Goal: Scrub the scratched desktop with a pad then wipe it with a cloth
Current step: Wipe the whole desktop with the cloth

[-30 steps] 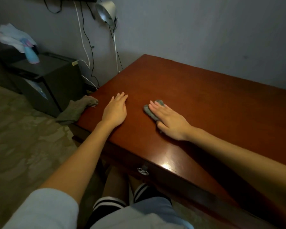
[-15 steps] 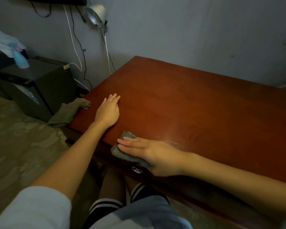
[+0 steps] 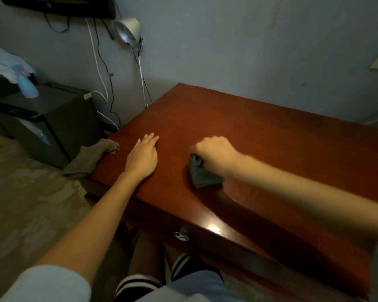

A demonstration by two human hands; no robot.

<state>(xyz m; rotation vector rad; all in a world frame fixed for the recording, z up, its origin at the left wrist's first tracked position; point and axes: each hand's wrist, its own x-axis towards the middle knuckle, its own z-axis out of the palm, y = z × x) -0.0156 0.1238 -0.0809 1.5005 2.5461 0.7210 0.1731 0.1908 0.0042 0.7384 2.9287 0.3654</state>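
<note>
Dim room, red-brown desktop [image 3: 260,136]. Right hand [image 3: 214,154] fisted around grey scrub pad [image 3: 202,175], lower edge on wood, likely for pressure. Left hand [image 3: 143,155] flat, empty, bracing. Olive cloth [image 3: 90,160] draped over left corner, waiting

- The bare left hand [image 3: 142,157] lies flat, palm down, fingers straight and together, near the left edge of the reddish-brown wooden desktop [image 3: 271,144].
- Its forearm crosses the front edge, in a pale sleeve.
- The bare right hand [image 3: 214,154] is curled into a fist, clamped on a dark grey scrubbing pad [image 3: 202,175].
- Its forearm reaches in from the right.
</note>
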